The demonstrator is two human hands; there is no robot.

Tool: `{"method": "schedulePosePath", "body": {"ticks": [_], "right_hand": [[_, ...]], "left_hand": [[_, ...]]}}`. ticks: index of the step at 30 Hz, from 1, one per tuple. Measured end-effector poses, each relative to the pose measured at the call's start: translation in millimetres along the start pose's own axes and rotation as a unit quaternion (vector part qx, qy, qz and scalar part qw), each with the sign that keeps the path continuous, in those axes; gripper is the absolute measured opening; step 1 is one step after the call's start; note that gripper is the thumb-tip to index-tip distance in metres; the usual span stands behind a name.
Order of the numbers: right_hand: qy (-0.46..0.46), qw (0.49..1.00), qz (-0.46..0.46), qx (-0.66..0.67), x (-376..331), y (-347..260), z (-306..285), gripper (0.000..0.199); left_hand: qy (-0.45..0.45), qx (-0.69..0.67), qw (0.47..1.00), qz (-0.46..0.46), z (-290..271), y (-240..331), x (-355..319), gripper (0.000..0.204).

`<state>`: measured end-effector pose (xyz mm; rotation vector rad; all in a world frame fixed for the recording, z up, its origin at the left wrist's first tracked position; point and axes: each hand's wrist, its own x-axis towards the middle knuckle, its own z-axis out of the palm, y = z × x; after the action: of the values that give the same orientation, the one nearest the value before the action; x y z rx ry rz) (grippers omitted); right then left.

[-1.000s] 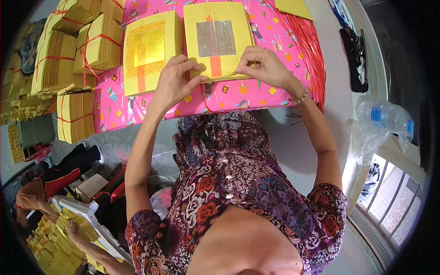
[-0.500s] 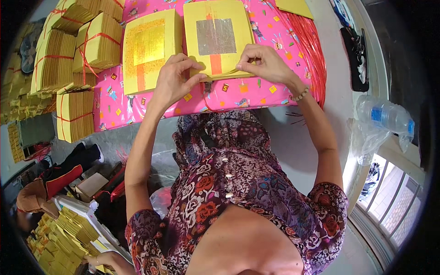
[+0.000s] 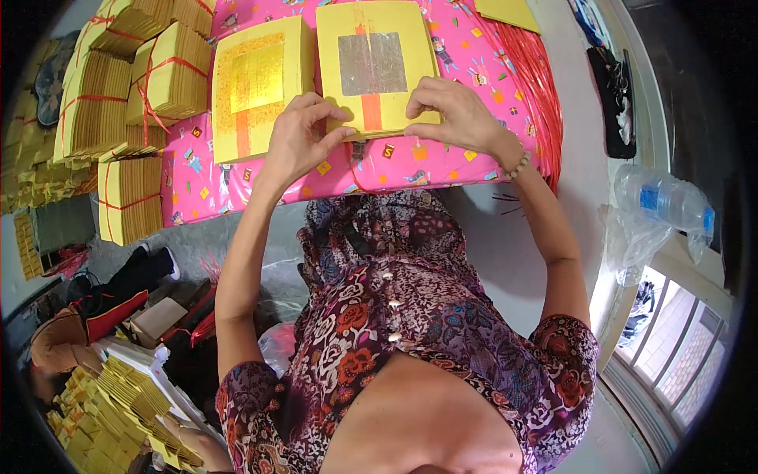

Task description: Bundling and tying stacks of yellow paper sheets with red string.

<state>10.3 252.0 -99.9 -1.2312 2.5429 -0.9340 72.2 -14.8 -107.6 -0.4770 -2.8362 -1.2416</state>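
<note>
A stack of yellow joss paper with a silver square and an orange stripe lies on the pink table cover. My left hand holds its near left corner, fingertips on top and thumb along the front edge. At the near right corner my right hand grips the stack, fingers bent over the top sheets and thumb low against the edge. Just left of it sits a second yellow stack with a gold square, close beside my left hand.
Bundles of yellow paper tied with red string pile up on the left. Red plastic strands hang over the table's right side. A clear plastic bottle lies at right. Another person's arm reaches among yellow papers at lower left.
My right hand has released its pinch on the lifted sheet edges and settled at the stack's corner, where the sheets now lie flatter. My left hand stays put. The other person shifts slightly.
</note>
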Motion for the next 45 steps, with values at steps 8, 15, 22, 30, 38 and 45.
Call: {"method": "schedulePosePath", "body": {"ticks": [8,15,22,30,38,45], "right_hand": [[0.014,0.997,-0.056,-0.057,-1.0,5.7,2.7,0.020],[0.024,0.995,-0.079,-0.054,-0.8,4.0,1.4,0.024],[0.007,0.995,-0.068,-0.076,2.5,1.7,-2.0,0.030],[-0.050,0.998,-0.025,-0.008,9.5,3.6,-8.6,0.027],[-0.016,0.985,-0.104,-0.135,8.1,-4.9,-9.6,0.018],[0.054,0.968,-0.156,-0.188,7.1,-19.3,-15.9,0.016]], "left_hand": [[0.006,-0.003,1.000,-0.008,-0.5,0.8,0.2,0.019],[0.007,-0.013,1.000,-0.014,-1.4,2.1,1.2,0.018],[0.006,-0.007,1.000,-0.017,-1.6,3.5,1.3,0.017],[0.002,-0.020,0.999,-0.027,-1.6,2.2,1.5,0.016],[0.039,0.098,0.991,0.081,-0.3,15.3,6.6,0.030],[0.001,0.209,0.970,0.126,21.0,34.5,28.9,0.041]]}}
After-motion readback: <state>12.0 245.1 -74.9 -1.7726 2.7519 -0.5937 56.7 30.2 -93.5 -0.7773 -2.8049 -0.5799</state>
